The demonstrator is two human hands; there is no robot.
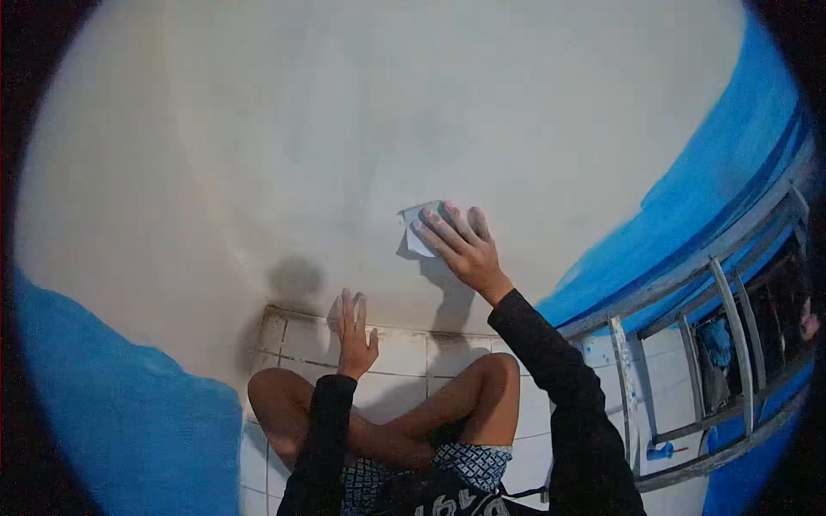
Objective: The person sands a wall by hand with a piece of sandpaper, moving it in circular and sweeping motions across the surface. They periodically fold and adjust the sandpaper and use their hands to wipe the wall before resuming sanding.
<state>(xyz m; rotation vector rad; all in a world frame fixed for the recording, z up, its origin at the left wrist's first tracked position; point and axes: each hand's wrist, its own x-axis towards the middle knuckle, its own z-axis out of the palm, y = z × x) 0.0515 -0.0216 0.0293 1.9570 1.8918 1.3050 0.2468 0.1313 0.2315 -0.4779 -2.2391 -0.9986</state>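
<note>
My right hand (469,254) lies with its fingers spread over a piece of sandpaper (419,230), pressing it against the pale wall (344,112). The sheet's light back shows left of the fingers, and a darker edge curls out at its lower left. Lower and to the left, my left hand (354,340) is open and holds nothing. Its fingers point up and overlap the line where the wall meets the white tiles (396,351). My crossed legs (387,430) are beneath both hands.
A ladder (723,318) with paint marks slants along the right side. Blue paint (129,396) covers the lower left wall, with more blue (688,206) at the right. A small blue item (664,451) shows behind the ladder rungs.
</note>
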